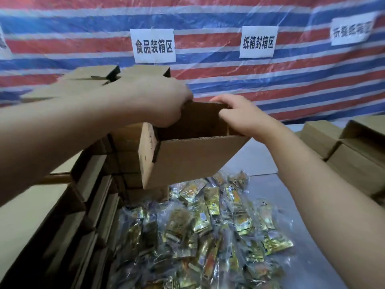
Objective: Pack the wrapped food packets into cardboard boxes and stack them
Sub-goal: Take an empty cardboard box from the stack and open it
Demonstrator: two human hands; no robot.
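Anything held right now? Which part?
Yes: the open cardboard box, held up over the food packets. Left hand grips its far-left top rim, right hand its far-right top rim.

left arm: bare forearm comes in from the left edge, reaching up and across toward the middle, looks a bit motion-blurred

left hand (158,103): back of the hand faces the camera, fingers curled down over the far left rim of the box (187,155), gripping it

right arm: bare forearm rises from the lower right corner, angled up and left

right hand (239,115): knuckles up, fingers (218,100) hooked over the back rim of the same box, thumb tucked along the inside edge

both: hands sit near each other, not touching, holding the box up off the table
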